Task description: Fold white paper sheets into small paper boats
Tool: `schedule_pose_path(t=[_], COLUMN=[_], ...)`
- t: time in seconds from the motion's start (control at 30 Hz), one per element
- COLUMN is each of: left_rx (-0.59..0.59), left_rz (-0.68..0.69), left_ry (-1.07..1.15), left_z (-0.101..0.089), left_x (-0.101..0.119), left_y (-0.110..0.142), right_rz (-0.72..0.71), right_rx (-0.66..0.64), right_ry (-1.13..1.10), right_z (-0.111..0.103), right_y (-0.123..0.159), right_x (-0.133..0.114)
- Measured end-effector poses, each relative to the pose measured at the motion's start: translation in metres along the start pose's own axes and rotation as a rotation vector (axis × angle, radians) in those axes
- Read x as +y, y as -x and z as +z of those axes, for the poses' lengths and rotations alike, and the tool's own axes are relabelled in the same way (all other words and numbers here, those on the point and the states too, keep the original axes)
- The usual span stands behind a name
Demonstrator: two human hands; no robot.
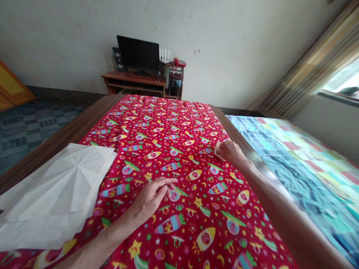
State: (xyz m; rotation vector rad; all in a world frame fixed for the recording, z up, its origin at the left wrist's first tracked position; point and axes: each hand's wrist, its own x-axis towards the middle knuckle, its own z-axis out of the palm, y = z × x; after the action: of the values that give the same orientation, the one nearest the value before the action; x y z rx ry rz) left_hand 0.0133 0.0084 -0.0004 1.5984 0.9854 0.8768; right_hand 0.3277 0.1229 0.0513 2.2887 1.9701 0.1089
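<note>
The small pale piece (218,151) is lying near the right edge of the red cloth (165,134), and the right hand (232,151) is holding it. The grip of this hand is closing firmly around the piece, so only a thin part is showing beyond the fingers; I cannot tell if it is paper or fabric. The right arm is reaching far forward, probably because the piece is being held at the far side of the person's reach. The left hand (157,190) is hanging low over the middle of the cloth, or resting on it; I cannot tell which. Its grip is half open, with the fingers loosely bending and nothing visible inside, perhaps for being ready to flatten the cloth. The cloth is lying spread along the surface (84,119), and brown strips are showing at both sides; this placing is probably keeping the printed side easy to see and reach. At the left, a loose pile of creased white sheets (64,183) is covering part of the cloth and the edge, maybe to be near but away from the hands. On the right, beside the surface, a patchwork cover (297,145) is lying lower.
</note>
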Motion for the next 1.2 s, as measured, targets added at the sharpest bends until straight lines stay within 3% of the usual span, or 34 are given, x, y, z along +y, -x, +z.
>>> schedule_pose_path(t=[0.6,0.67,0.77,0.83,1.0,1.07,1.2], left_rx=[0.003,0.008,0.006,0.003,0.022,0.037,0.206], left_rz=[-0.02,-0.021,-0.017,-0.012,0.04,0.075,0.183], left_ry=[0.013,0.014,0.016,0.012,-0.155,-0.26,-0.597], left_z=[0.0,0.0,0.0,-0.001,-0.017,-0.033,-0.078], left_x=[0.002,0.001,0.0,0.001,0.015,0.021,0.016], left_y=[-0.001,-0.001,-0.001,0.0,0.009,0.018,0.049], right_rz=[0.085,0.093,0.078,-0.073,-0.48,-0.582,-0.634], right_rx=[0.082,0.147,0.35,0.425,0.329,0.311,0.286], right_ry=[-0.001,-0.007,-0.058,-0.112,-0.233,-0.272,-0.319], right_z=[-0.025,-0.03,-0.029,-0.02,0.022,0.036,0.045], right_y=[0.016,0.02,0.036,0.055,0.11,0.124,0.131], right_x=[-0.008,-0.008,-0.015,-0.027,-0.071,-0.083,-0.09])
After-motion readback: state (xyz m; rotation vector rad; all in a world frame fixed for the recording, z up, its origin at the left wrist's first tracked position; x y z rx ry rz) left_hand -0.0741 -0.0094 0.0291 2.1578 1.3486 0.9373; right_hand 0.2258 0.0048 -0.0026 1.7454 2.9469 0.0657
